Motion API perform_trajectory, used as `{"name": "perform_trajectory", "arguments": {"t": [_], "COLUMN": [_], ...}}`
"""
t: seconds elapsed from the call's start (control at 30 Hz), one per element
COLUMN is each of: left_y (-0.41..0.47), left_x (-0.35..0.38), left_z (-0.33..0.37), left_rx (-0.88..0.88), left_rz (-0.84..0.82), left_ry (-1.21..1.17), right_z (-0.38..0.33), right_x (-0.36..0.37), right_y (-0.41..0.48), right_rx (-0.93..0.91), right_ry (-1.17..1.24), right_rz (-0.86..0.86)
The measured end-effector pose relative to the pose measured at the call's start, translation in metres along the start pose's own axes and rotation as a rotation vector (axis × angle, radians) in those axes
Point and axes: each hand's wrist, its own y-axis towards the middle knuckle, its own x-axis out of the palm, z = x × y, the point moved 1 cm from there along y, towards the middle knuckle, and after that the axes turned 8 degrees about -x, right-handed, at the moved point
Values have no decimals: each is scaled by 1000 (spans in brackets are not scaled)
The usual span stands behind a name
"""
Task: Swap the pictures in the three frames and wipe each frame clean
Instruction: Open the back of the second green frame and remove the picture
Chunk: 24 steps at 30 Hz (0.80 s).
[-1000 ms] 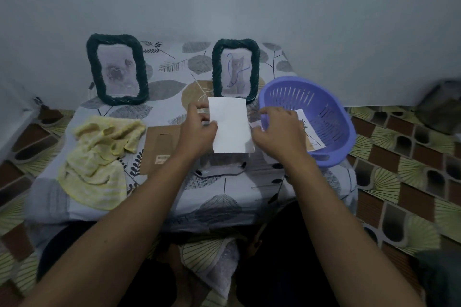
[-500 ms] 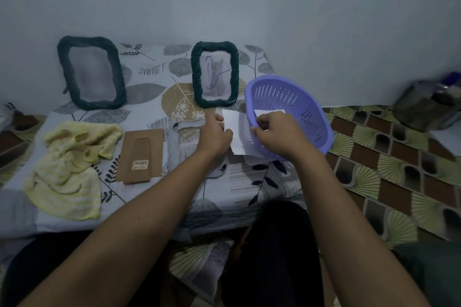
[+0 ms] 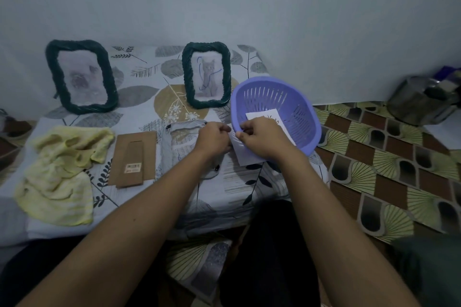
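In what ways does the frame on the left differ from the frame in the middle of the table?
The left frame looks wider than the middle frame. The left frame's picture is pale and blurred; the middle frame shows a grey cat with a blue line. The left frame stands behind the yellow cloth, the middle frame beside the purple basket. Both are dark green with a twisted rim, stand upright and hold a picture.

The person's left forearm (image 3: 139, 207) and right forearm (image 3: 314, 207) are bare over their whole visible length. The left hand (image 3: 214, 138) and right hand (image 3: 262, 137) are bare as well. The lower body wears a plain black garment (image 3: 269, 257). The same dark cloth shows at the near left, beside the left forearm.
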Motion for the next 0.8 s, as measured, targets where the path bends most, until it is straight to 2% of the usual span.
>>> {"name": "perform_trajectory", "arguments": {"t": [0.1, 0.23, 0.37, 0.5, 0.63, 0.8], "left_y": [-5, -10, -16, -15, -14, -15], "left_x": [-7, -11, -10, -8, -8, -9], "left_z": [9, 19, 24, 22, 21, 21], "left_rx": [100, 85, 33, 14, -3, -2], "left_rz": [64, 39, 9, -9, -24, -43], "left_ry": [209, -5, -160, -170, -205, -224], "right_z": [0, 2, 23, 38, 39, 39], "right_x": [2, -3, -9, -8, 0, 1], "right_y": [-1, 1, 21, 30, 31, 32], "right_rx": [24, 107, 270, 384, 413, 412], "right_ry": [65, 142, 49, -72, -177, -214], "right_rz": [18, 73, 72, -22, -181, -190]}}
